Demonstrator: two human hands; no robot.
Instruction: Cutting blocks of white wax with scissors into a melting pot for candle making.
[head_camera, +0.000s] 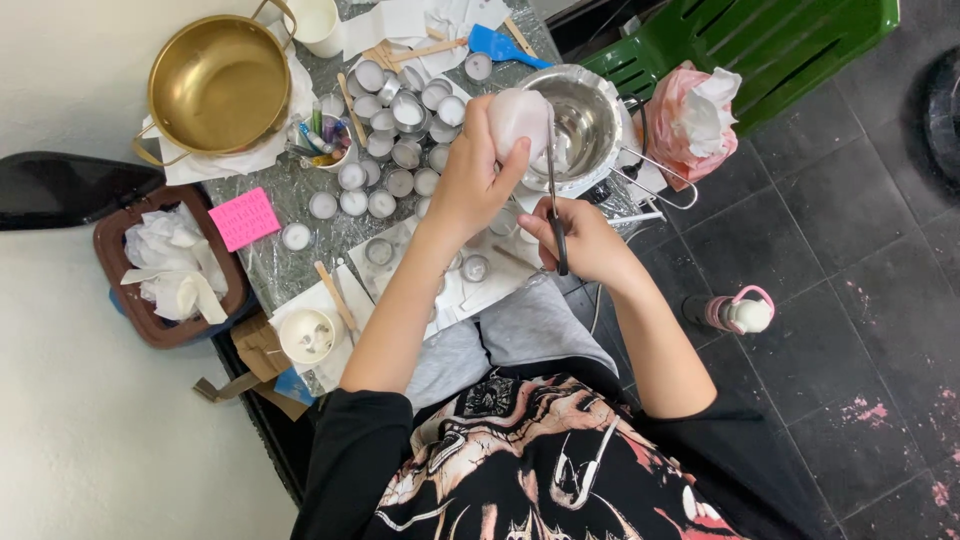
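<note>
Brass pot (218, 85) sits top left next to a whole cluster of little tealight cups (395, 140). Pink sticky note (245, 218) nearby, brown bin (128, 298) full of crumpled tissue, plus a pink-capped bottle (735, 312) on the dark floor.

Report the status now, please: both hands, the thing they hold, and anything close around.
Left hand shut on pale pink lump. Right hand shut on scissors, blades up against the lump. Steel bowl just behind; small metal cups crowd the table.

pot (218, 85) left of tealight cups (395, 140); steel bowl (590, 120) to their right.
</note>
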